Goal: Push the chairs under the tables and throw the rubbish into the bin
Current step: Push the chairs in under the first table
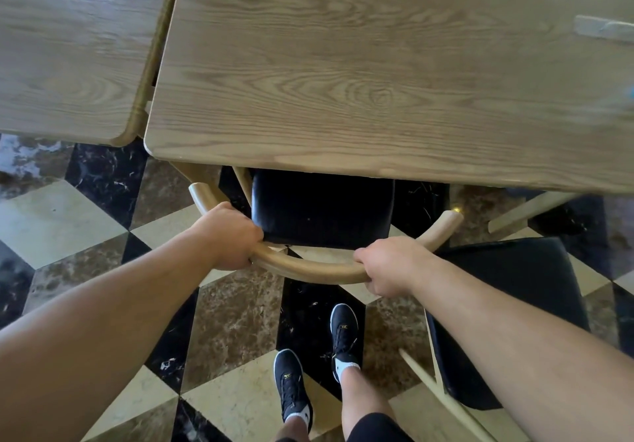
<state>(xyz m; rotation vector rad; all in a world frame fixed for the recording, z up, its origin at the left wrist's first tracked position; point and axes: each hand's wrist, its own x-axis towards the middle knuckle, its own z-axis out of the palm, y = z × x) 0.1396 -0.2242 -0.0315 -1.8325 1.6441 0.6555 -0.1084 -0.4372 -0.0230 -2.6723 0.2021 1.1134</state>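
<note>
- Two wooden tables: one at the left (68,47), one in the middle (343,81).
- Two chairs with black seats: one (319,211) partly under the middle table, one (507,304) at the right.
- Two hands: left (230,235), right (387,265).
- Two black shoes: (291,383) and (344,331).
- One blurred pale item (603,28) on the middle table.

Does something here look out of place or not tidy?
Yes. The second chair on the right stands clear of the table and turned at an angle, not pushed under. A blurred pale item lies at the table's right edge, possibly rubbish.
</note>
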